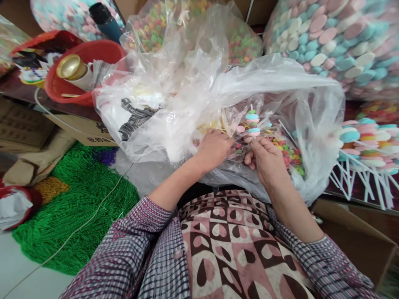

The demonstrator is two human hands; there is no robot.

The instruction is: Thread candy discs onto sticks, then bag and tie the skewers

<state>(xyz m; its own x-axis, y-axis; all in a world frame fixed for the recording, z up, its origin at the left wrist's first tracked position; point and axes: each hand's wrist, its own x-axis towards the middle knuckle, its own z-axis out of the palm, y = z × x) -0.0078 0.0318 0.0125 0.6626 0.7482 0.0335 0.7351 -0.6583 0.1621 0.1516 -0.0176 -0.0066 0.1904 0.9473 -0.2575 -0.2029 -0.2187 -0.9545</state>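
Note:
My right hand [269,160] pinches the lower end of a candy skewer [252,124], which stands upright with flat pink, blue and green pieces stacked on it. To its left, my left hand [215,149] is closed, fingers curled downward beside crinkled clear film; what they grip is hidden. Thin yellow strips [220,122] lie just beyond the left fingers. Under and around both hands spreads a large clear plastic bag [177,137]. Small coloured gummy rings [288,155] lie in it to the right of my right hand.
Finished-looking candy skewers [368,145] with white sticks lie at the right. Big bags of marshmallow discs [336,41] and gummy rings [149,31] stand behind. A red basin [112,52] holds a gold bowl [71,66]. Black strips [137,122] lie left; green bead strings [84,207] cover the floor.

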